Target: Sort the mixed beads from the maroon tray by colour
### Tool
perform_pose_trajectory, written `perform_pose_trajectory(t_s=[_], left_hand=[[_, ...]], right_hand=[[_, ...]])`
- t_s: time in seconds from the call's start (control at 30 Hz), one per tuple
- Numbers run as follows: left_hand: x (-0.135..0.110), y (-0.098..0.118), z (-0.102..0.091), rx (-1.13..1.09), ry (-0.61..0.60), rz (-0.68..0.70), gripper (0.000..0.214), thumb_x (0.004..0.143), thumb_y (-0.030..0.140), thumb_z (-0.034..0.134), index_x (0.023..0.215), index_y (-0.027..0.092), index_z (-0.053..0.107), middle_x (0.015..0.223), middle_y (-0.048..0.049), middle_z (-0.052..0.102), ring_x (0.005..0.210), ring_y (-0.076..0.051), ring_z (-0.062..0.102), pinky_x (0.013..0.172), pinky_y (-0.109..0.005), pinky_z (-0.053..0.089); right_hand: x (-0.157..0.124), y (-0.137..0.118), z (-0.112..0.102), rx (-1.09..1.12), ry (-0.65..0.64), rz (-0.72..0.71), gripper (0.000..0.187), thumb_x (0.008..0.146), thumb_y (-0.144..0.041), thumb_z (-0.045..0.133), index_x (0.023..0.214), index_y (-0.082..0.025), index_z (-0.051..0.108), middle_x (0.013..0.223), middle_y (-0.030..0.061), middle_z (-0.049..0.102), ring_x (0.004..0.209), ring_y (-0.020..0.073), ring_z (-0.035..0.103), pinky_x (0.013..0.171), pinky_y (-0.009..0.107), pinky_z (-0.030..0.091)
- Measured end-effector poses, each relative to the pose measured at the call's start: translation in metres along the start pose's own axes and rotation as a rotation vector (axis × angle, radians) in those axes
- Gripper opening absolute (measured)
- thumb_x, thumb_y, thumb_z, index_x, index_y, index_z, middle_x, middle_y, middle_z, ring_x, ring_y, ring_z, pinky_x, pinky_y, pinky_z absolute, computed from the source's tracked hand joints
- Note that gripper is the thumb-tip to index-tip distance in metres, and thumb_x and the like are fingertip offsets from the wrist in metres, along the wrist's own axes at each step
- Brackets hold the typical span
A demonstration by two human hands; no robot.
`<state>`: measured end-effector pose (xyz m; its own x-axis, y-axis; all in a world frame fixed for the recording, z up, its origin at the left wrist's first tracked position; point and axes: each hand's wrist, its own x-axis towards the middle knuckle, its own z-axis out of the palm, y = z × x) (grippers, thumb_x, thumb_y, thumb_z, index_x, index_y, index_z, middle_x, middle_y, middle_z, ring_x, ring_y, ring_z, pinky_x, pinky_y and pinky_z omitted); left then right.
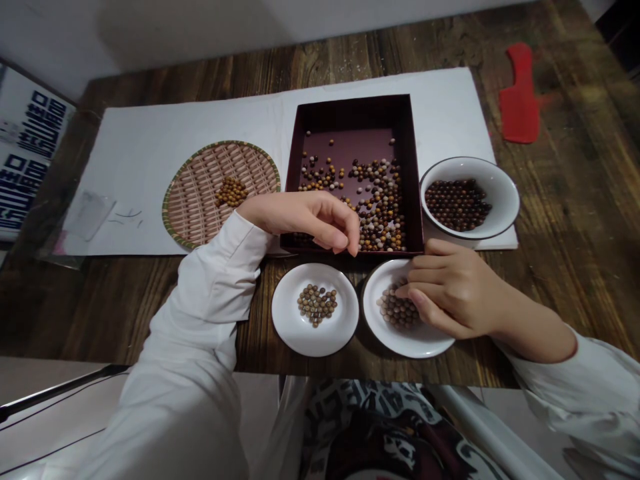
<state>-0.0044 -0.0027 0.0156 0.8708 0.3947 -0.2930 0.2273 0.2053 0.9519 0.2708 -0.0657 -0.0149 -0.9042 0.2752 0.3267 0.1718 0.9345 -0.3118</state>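
Observation:
My left hand hangs over the near edge of a dark red box, its fingers curled and the thumb close to them. Whether a bead sits between those fingertips is hidden. Mixed dark, yellow and pale beads lie in the box. Above the right-hand white plate is my right hand, closed, its fingertips close to or touching pale brownish beads; what it pinches cannot be made out. Another white plate, left of it, carries speckled greenish-brown beads.
A round woven tray with yellow-brown beads lies left of the box. To the right stands a white bowl of dark brown beads. White board lies beneath them. A red, flat, handled object rests far right.

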Motion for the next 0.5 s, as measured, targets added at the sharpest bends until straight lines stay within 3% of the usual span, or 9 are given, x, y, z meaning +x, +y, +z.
perform_pose_trajectory(t_s=[0.5], left_hand=[[-0.0003, -0.0005, -0.0001, 0.012, -0.021, 0.014, 0.024, 0.075, 0.043, 0.078, 0.081, 0.019, 0.076, 0.078, -0.0028, 0.068, 0.068, -0.008, 0.058, 0.066, -0.017, 0.047]], right_hand=[[0.0019, -0.0012, -0.0015, 0.015, -0.026, 0.004, 0.04, 0.097, -0.017, 0.034, 0.065, -0.018, 0.058, 0.061, 0.0033, 0.059, 0.061, 0.0166, 0.037, 0.065, 0.037, 0.022]])
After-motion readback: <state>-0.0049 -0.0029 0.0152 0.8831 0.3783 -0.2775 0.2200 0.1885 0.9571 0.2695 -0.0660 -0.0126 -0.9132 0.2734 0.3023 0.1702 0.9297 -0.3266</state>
